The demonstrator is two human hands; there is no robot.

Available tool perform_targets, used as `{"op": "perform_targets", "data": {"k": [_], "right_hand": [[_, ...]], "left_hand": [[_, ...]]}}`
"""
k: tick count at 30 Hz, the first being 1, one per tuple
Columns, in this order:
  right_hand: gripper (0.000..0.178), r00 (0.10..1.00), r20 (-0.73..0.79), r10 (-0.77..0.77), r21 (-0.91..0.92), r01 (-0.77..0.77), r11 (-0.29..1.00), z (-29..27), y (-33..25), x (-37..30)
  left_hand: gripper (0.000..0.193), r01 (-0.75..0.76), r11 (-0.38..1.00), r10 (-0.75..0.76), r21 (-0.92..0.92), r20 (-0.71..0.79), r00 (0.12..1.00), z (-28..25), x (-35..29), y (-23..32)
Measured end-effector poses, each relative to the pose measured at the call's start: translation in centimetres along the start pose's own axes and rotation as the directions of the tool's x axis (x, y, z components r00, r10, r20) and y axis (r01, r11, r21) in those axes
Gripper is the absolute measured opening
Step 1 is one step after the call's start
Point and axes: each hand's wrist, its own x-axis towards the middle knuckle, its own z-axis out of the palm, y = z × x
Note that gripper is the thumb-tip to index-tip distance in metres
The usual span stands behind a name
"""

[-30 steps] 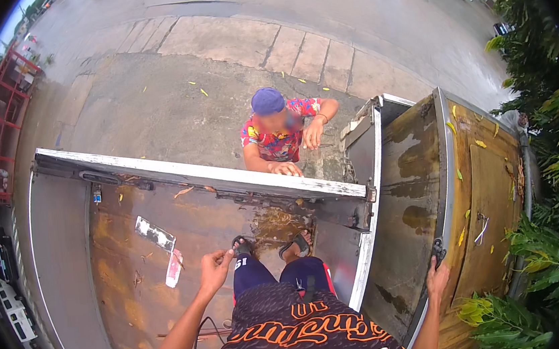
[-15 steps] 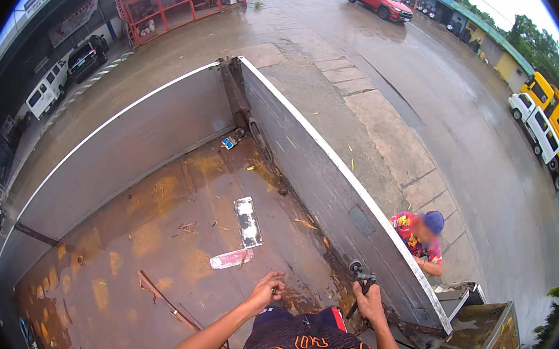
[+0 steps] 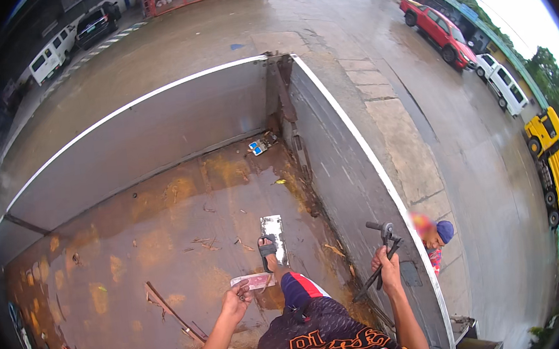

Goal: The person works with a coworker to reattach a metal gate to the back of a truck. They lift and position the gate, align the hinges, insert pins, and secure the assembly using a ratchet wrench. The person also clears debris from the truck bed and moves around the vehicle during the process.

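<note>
In my right hand [image 3: 388, 268] is a dark metal long-handled tool [image 3: 387, 231] with a round head and a short crossing arm. It is held up beside the grey side wall [image 3: 352, 161] of the truck bed, its long bars slanting down past my fingers. My left hand [image 3: 236, 301] is out over the wet, rusty floor [image 3: 186, 251], near a pink-and-white strip [image 3: 253, 282]. Its fingers are curled round something small and dark that I cannot make out. My sandaled foot [image 3: 268, 251] is on or beside a scuffed white plate [image 3: 273, 225].
A person in a blue cap [image 3: 444, 231] stands outside the side wall. Long rusty strips [image 3: 164, 300] lie at left on the floor, near loose cables. A blue-and-white object [image 3: 260, 145] sits in the far corner. A red pickup [image 3: 437, 28] is on the wet road.
My right hand has lifted the tool along the side wall. The left hand has moved left and its fingers have curled. My foot has come forward into view. The person outside has bent down.
</note>
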Motion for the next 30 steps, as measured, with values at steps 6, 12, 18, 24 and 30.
{"op": "perform_targets", "data": {"k": [6, 12, 18, 24, 30], "right_hand": [[0.039, 0.985, 0.129, 0.117, 0.212, -0.143, 0.967, 15.7, -1.1, 17.2], [0.038, 0.859, 0.508, 0.057, -0.093, -0.011, 0.996, 41.9, -7.3, 30.1], [0.039, 0.713, 0.701, -0.037, -0.187, 0.233, 0.954, 69.7, -8.6, 38.9], [0.039, 0.793, 0.61, 0.02, -0.443, 0.32, 0.838, 92.1, -6.7, 47.4], [0.036, 0.816, 0.578, -0.001, -0.616, 0.436, 0.656, 103.8, -6.1, 51.0]], "left_hand": [[0.03, -0.202, 0.978, 0.173, -0.059, -0.322, 0.931, 2.0, 6.0, 15.3], [0.027, -0.388, 0.901, 0.299, -0.194, -0.371, 0.879, -3.1, 8.7, 29.4], [0.036, -0.401, 0.865, 0.195, -0.302, -0.534, 0.823, -8.3, 17.3, 49.8], [0.116, -0.464, 0.851, 0.442, 0.246, -0.813, 0.379, -15.1, 31.3, 86.4], [0.108, -0.372, 0.897, 0.343, 0.238, -0.907, 0.246, -25.5, 37.8, 109.6]]}}
